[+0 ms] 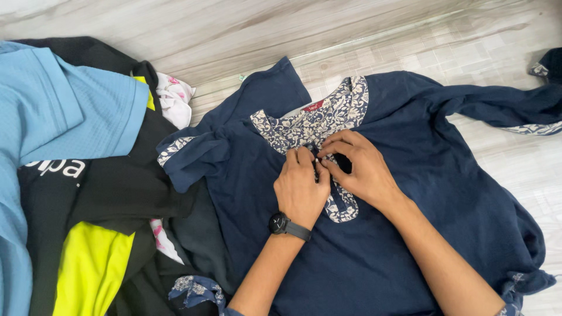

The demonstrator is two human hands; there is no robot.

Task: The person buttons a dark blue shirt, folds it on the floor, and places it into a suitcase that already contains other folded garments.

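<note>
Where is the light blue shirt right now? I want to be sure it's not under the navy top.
In the head view the light blue shirt lies at the far left, atop the black and yellow clothes, apart from the navy top.

Navy tunic (410, 193) lies front-up, spread flat on pale wood-look floor | white-and-blue floral print placket and neckline, matching cuff trim | sleeves flung outward, left one bunched | placket pinched at mid-chest between left hand (300, 188) and right hand (357, 167)
</note>
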